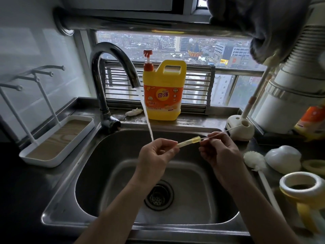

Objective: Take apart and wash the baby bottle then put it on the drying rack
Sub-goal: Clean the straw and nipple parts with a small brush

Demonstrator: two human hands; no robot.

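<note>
Left hand (154, 155) pinches the straw (189, 141), right hand (219, 155) pinches the thin brush (221, 133) poking into it. I'd line them up straight and scrub under the water (147, 117).

over the sink (123, 152) the left hand (156, 155) pinches a yellowish straw (189, 142). the right hand (219, 154) pinches a thin brush (222, 133) at the straw's wide end. water (147, 118) runs from the tap (112, 67) onto the left fingers (168, 144). a rack (58, 140) stands on the desk (21, 182) at left.
</note>
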